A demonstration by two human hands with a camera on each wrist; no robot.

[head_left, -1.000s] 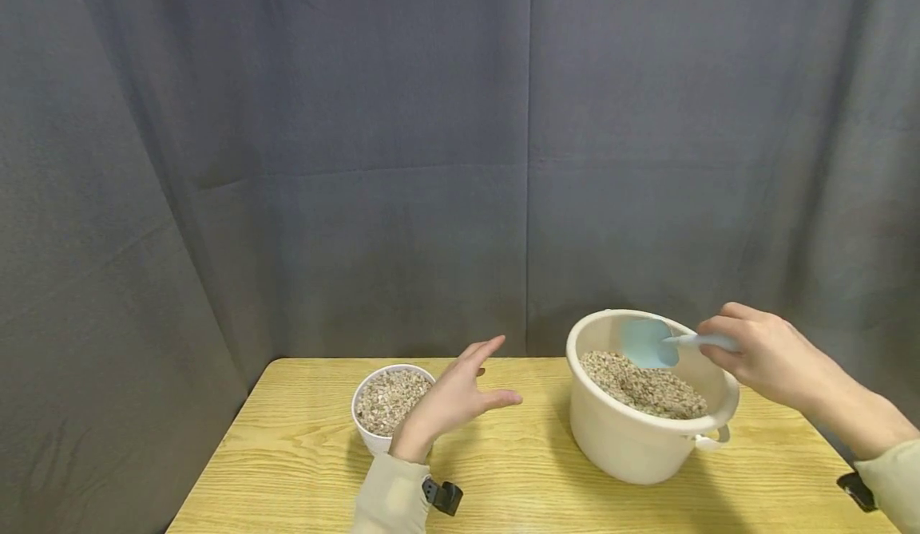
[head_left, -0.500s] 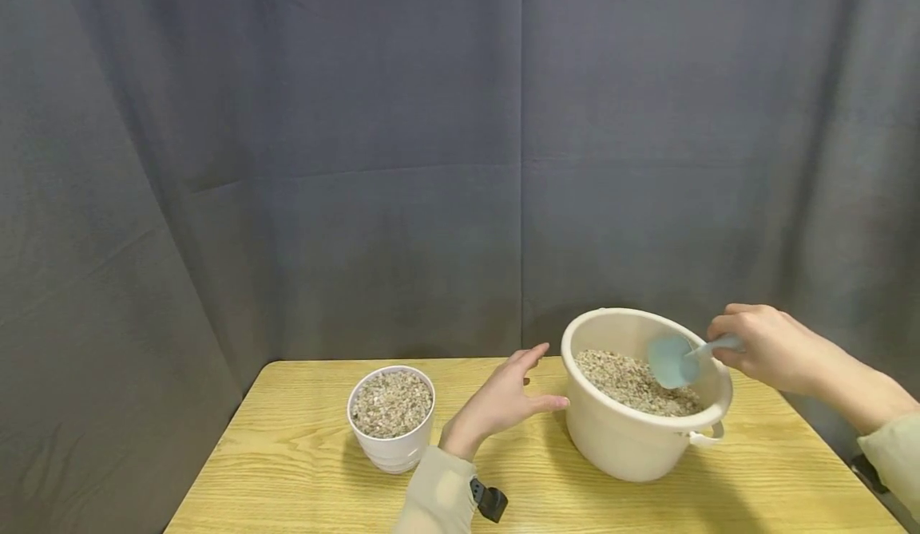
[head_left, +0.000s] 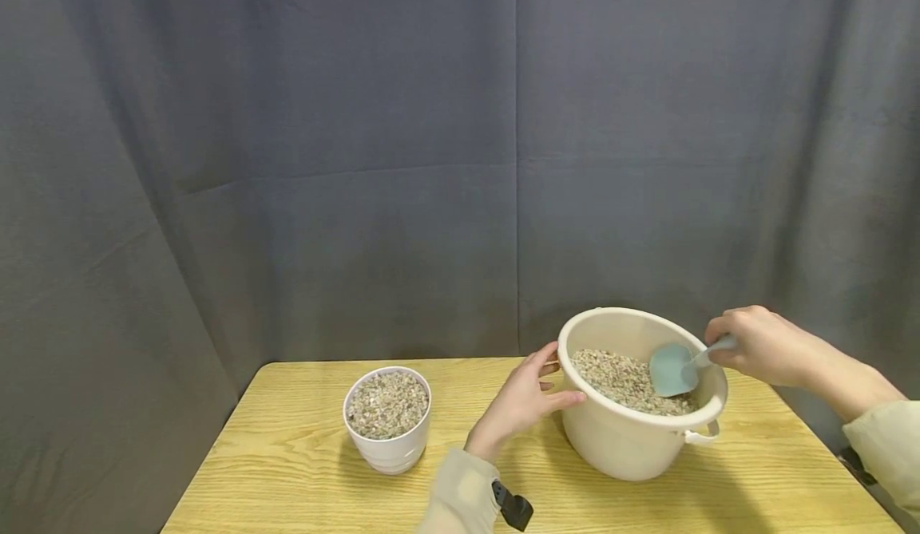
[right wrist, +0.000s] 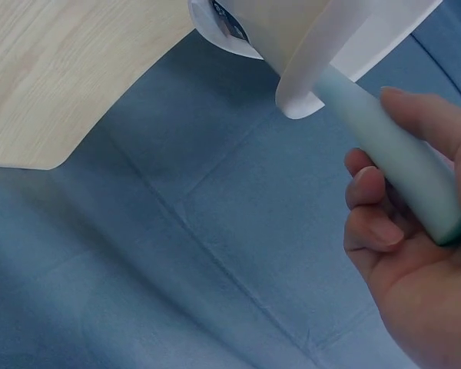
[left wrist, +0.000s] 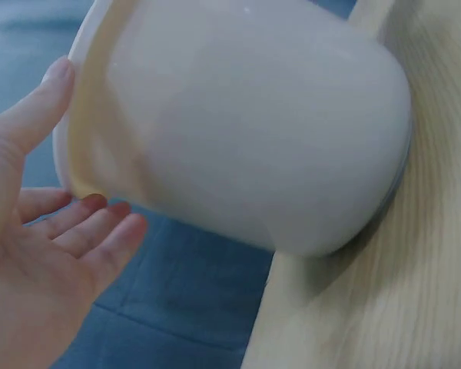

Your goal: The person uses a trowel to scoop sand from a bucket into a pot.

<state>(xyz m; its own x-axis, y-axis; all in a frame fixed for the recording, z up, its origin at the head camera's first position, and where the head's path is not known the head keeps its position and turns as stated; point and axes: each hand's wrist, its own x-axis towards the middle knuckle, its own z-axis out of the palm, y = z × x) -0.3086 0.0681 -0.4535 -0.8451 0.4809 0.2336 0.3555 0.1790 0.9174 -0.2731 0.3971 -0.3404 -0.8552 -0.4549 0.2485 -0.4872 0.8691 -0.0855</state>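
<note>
Cream bucket (head_left: 632, 438) | left hand (head_left: 528, 402) spread on rim, steadying | right hand (head_left: 755, 346) gripping blue scoop (head_left: 672, 369) | risk: gravel (head_left: 618, 374) spills if scoop overloads or bucket tips

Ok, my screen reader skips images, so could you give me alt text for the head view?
A person's right hand holds a pale blue scoop inside a cream bucket of gravel, while the left hand touches the bucket's rim. A small white pot of gravel stands to the left on the wooden table.

Soft, even overhead light; faint shadows on the table (head_left: 302, 470); head view sharp; wrist views blurred close up.
</note>
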